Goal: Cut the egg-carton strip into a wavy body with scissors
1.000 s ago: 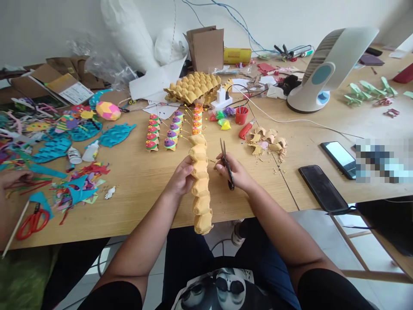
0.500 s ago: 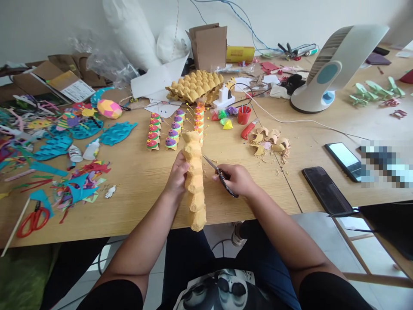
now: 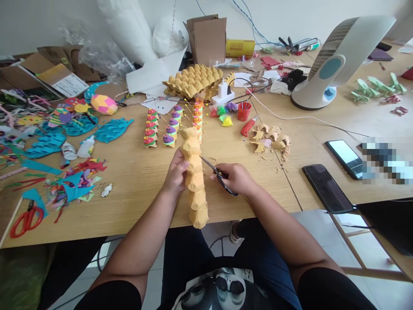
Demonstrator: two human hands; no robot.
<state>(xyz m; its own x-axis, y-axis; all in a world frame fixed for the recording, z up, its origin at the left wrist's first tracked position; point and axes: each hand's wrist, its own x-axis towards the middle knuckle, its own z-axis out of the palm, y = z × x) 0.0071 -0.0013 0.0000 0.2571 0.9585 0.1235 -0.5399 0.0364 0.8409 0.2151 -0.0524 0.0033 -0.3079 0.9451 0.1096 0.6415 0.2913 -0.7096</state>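
My left hand (image 3: 177, 171) is closed on the left side of a long strip of yellow egg carton (image 3: 195, 181), a single row of cups that reaches over the table's front edge. Fingers of my right hand (image 3: 237, 177) are wrapped around the black handles of scissors (image 3: 222, 178). Their blades point up and left, and the tips meet the strip's right edge. Beyond the strip stand painted egg-carton caterpillars: a red one (image 3: 150, 129), a purple one (image 3: 172, 125) and an orange one (image 3: 198, 113), with pins sticking out.
Cut carton scraps (image 3: 272, 137) lie right of centre beside a red utility knife (image 3: 249, 127). Egg trays (image 3: 193, 82) are stacked at the back. A white fan (image 3: 325, 77) and two phones (image 3: 327, 187) are on the right; red-handled scissors (image 3: 27, 219) and coloured paper scraps (image 3: 75, 183) on the left.
The carton strip has tilted slightly, its near end shifting right and its far end left. The scissors' tips have come against its edge. The whole view has shifted a little.
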